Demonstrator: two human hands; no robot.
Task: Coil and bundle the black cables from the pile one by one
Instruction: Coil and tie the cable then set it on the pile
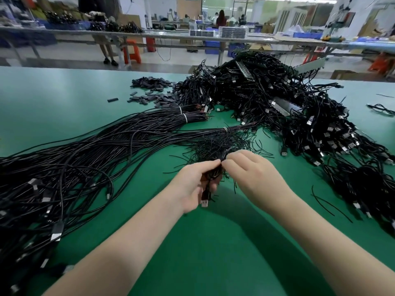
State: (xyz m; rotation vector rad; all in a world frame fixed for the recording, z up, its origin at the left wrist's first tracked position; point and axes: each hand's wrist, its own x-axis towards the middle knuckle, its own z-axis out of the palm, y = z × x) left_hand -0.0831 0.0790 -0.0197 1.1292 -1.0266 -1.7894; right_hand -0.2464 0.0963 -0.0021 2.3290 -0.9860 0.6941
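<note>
My left hand point(193, 184) grips a small coiled black cable point(210, 178) over the green table, and its USB plug point(204, 203) hangs below my palm. My right hand point(249, 171) pinches a thin black tie at the top of that coil, fingertips meeting my left thumb. Just behind my hands lies a loose heap of thin black twist ties point(222, 142). A long spread of uncoiled black cables point(64, 167), banded with white ties at the far end, lies to the left. A big pile of bundled black cables point(288, 107) rises at the right.
Small black flat pieces point(154, 90) are scattered at the back centre. The green table point(213, 253) is bare near me, between my arms. Loose single wires point(333, 206) lie at the right. Beyond the table stand other workbenches, orange stools and people.
</note>
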